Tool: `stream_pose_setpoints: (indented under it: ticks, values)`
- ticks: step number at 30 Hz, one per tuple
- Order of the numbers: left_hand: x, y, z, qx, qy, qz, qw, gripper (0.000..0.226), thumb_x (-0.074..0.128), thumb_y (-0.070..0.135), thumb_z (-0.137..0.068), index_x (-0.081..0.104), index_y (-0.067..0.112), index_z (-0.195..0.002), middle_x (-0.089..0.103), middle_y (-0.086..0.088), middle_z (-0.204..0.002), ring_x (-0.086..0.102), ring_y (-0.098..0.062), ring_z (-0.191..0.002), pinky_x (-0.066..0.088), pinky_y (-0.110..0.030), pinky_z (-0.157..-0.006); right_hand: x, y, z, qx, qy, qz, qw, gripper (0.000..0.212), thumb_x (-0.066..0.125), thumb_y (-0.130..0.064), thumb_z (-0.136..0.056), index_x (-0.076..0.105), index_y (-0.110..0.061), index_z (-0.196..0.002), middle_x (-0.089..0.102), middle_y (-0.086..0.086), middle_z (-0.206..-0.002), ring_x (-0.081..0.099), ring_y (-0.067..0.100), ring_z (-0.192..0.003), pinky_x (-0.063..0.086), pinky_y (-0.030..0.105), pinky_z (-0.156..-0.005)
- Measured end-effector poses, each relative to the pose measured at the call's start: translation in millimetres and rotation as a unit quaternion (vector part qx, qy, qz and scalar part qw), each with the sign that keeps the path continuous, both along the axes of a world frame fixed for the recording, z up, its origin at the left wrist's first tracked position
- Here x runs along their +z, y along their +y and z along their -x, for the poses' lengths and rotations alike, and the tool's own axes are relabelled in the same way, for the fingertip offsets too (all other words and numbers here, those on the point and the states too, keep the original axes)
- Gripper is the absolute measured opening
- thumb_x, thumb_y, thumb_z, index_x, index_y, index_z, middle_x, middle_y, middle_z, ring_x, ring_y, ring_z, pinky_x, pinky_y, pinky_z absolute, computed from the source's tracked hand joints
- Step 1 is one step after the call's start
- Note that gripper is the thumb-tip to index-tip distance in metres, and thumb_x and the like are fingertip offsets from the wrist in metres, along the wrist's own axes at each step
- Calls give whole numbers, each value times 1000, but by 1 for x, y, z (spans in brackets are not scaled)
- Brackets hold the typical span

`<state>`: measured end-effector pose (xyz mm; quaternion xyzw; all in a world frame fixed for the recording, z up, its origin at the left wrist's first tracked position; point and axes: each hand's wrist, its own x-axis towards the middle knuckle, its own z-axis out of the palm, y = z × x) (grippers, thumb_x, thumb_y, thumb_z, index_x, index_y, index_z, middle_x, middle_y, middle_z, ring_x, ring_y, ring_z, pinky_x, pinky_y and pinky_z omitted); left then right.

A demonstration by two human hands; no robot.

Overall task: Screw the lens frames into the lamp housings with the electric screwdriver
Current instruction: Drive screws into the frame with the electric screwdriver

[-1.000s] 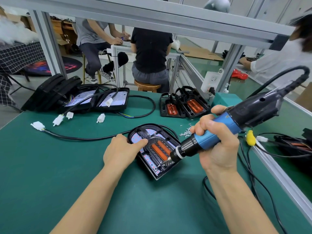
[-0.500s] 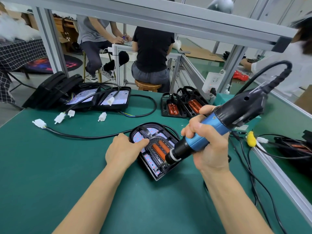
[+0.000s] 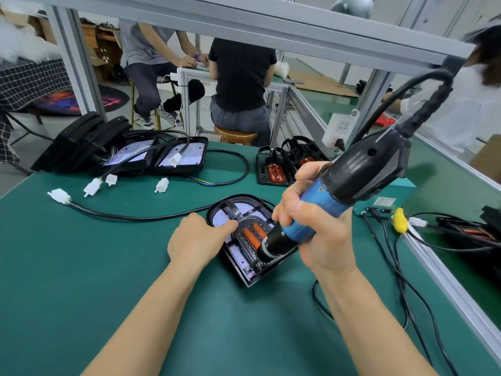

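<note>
My right hand (image 3: 314, 232) is wrapped around the blue grip of the electric screwdriver (image 3: 333, 196), tilted so its black nose points down at the lens frame (image 3: 244, 213) seated in the lamp housing (image 3: 245, 279). The housing lies near the middle of the green worktop (image 3: 81, 267), a little toward its right edge. My left hand (image 3: 198, 240) rests on the housing's left side, thumb laid across the frame, fingers relaxed and pressing rather than gripping. The bit tip is hidden behind the tool's nose, so I cannot tell whether it sits in a screw head.

Risks, as I judge them: the tool meets the frame at a slant, so the bit could cam out and scar the orange reflectors (image 3: 254, 234) or skid toward my left thumb. The housing is steadied by pressure on one side only and could pivot under torque. The tool's black cable (image 3: 406, 85) arches overhead and may tug the tool off line. More frames (image 3: 273, 169) wait near the far edge, and open housings (image 3: 168, 158) toward the far left corner.
</note>
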<state>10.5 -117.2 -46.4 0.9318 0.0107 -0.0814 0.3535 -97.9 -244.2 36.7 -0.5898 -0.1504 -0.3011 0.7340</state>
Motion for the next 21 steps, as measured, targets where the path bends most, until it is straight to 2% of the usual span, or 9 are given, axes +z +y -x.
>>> stream_pose_setpoints:
  ticks: [3, 5, 7, 10, 12, 14, 17, 19, 21]
  values:
    - [0, -1, 0, -4, -6, -1, 1000, 64, 60, 65, -68, 58, 1, -78, 66, -15, -86, 64, -30, -88, 33, -28, -53, 0, 1, 1, 31, -5, 17, 999, 29, 58, -7, -66, 55, -21, -91, 53, -3, -57, 51, 16, -48, 47, 31, -57]
    - [3, -1, 3, -4, -9, 0, 1000, 55, 60, 63, -68, 41, 13, -58, 54, -8, -59, 63, -30, -74, 28, -26, -48, -1, 2, 2, 45, -4, 18, 999, 30, 58, -6, -66, 57, -22, -91, 53, -2, -56, 50, 16, -47, 48, 31, -57]
    - [5, -2, 6, -14, -14, 0, 1000, 55, 60, 62, -71, 35, 16, -55, 47, -5, -54, 61, -31, -73, 27, -27, -48, -1, 6, 1, 46, -6, 26, 999, 30, 57, -6, -67, 55, -20, -93, 53, -3, -57, 50, 15, -48, 47, 32, -56]
    - [6, -2, 9, -29, -30, -7, 999, 58, 59, 64, -73, 33, 17, -52, 60, -12, -66, 62, -26, -81, 29, -28, -50, -1, 12, -1, 36, -6, 34, 999, 30, 57, -7, -67, 52, -15, -95, 53, -3, -57, 50, 15, -48, 46, 34, -56]
    - [8, 1, 9, -34, -28, -7, 999, 61, 62, 61, -73, 30, 17, -47, 47, -7, -47, 58, -30, -62, 27, -26, -49, -1, 11, 0, 31, -11, 35, 999, 29, 57, -6, -67, 52, -16, -94, 53, -3, -57, 51, 14, -48, 48, 31, -56]
    - [9, 1, 8, -53, -3, 27, 998, 55, 68, 52, -73, 33, 17, -49, 38, 0, -43, 46, -28, -47, 28, -25, -49, 0, 7, 2, 24, -10, 31, 999, 29, 57, -6, -67, 52, -17, -93, 53, -4, -57, 51, 15, -48, 48, 30, -56]
    - [12, -3, 8, -84, 113, 160, 977, 34, 74, 36, -76, 52, 11, -72, 58, -7, -62, 54, -21, -44, 38, -22, -46, -1, 1, 4, 1, 3, 5, 1000, 30, 58, -10, -64, 50, -16, -92, 52, -5, -56, 50, 16, -48, 45, 32, -58]
    - [13, -3, 8, -80, 184, 243, 949, 28, 76, 24, -77, 56, 5, -80, 57, -9, -63, 50, -16, -37, 36, -18, -39, -3, -2, 6, -7, 4, -7, 1000, 31, 58, -10, -64, 49, -15, -93, 52, -5, -56, 49, 15, -49, 45, 31, -59]
    - [13, -3, 9, -71, 216, 277, 934, 22, 74, 15, -78, 59, 1, -85, 53, -7, -57, 46, -13, -33, 33, -15, -35, -4, -3, 7, -10, 2, -10, 1000, 30, 58, -10, -65, 50, -17, -93, 52, -4, -56, 50, 16, -49, 47, 31, -60]
